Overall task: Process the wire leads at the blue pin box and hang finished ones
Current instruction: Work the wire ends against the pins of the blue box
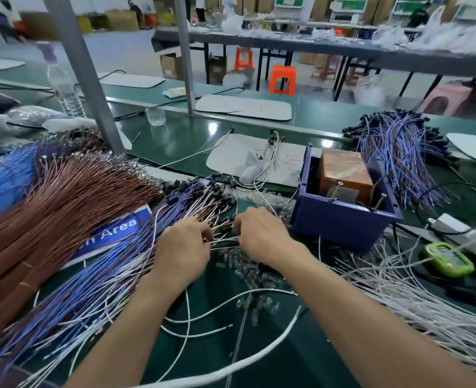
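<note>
Most of our glossy green worktop [181,135] at left lies under a fan of thin blue, purple and white wire leads [113,275] with black end caps, and the square dark-blue plastic pin box [340,219], with an orange-brown block [343,175] inside, stands just right of our hands. We judge this the picking step: our left hand [182,247] and right hand [262,233], close together, both curl narrowly and pinch the ends of a few leads at the fan's edge, short of the box. Next we must free one lead from its neighbours and carry its end rightward into the box.
</note>
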A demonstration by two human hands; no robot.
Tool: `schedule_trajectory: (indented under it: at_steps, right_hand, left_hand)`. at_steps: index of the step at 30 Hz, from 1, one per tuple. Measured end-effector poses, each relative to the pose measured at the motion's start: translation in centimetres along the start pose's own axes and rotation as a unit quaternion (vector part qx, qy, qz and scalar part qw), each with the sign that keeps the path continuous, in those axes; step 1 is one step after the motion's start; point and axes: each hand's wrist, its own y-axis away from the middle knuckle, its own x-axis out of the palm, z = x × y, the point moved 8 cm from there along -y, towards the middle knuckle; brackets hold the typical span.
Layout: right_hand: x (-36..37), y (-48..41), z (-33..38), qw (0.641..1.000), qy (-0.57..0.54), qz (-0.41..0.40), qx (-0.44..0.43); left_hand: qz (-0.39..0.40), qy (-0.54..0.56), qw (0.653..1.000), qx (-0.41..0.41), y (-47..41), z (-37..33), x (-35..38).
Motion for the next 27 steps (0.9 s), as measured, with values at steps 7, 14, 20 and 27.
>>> schedule_trajectory:
  at_steps: [7, 14, 20, 27]
  right_hand:
    - [-2.2, 1.6, -0.8, 0.996, -0.068, -0.048, 0.019]
    - [-8.4, 8.0, -3.3, 0.944, -0.283, -0.164, 0.04]
    - [-11.3, 14.9, -8.9, 0.931, -0.231, -0.261, 0.109]
    - [-10.8, 19.9, -15.0, 0.936, -0.119, -0.224, 0.242]
  left_hand:
    - [-0.056, 0.077, 0.995, 0.018, 0.3, 0.2, -2.6]
    - [0.117, 0.471, 0.874, -0.007, 0.9, -2.0, -4.4]
    - [0.169, 0.497, 0.851, 0.006, 0.9, -3.6, -5.3]
    - [0.115, 0.39, 0.912, 0.056, 1.2, -9.2, -3.0]
